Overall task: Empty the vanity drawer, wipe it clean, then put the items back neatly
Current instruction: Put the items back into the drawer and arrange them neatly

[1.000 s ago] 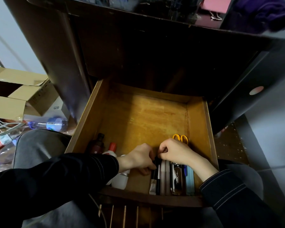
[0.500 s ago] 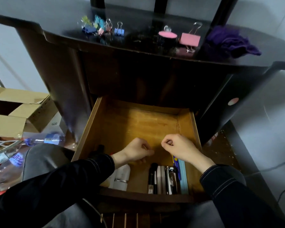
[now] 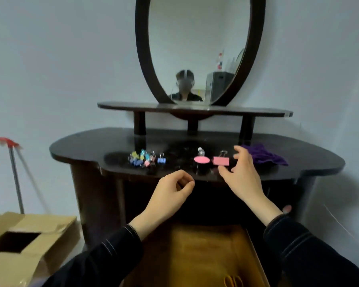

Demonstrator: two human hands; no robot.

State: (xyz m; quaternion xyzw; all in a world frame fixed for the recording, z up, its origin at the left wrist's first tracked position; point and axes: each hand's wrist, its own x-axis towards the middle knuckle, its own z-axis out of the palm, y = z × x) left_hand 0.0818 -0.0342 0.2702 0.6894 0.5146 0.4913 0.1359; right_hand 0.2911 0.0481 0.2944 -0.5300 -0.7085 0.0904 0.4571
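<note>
The wooden drawer (image 3: 197,245) stands pulled out at the bottom of the view, with orange scissors (image 3: 233,281) at its near right. On the dark vanity top (image 3: 87,148) lie a heap of small coloured binder clips (image 3: 142,159), a single blue clip (image 3: 160,159), a round pink-lidded item (image 3: 202,159), a large pink binder clip (image 3: 221,160) and a purple cloth (image 3: 261,157). My right hand (image 3: 239,175) hovers with spread fingers just right of the pink clip, holding nothing. My left hand (image 3: 170,195) hangs loosely curled and empty below the vanity edge.
An oval mirror (image 3: 197,48) on a raised shelf (image 3: 195,110) stands behind the vanity top. An open cardboard box (image 3: 23,241) sits on the floor at the left, with a red-topped pole (image 3: 14,170) leaning on the wall behind it.
My view has tilted up from the drawer to the vanity top. Both hands have lifted out of the drawer, the right one opening near the large pink clip.
</note>
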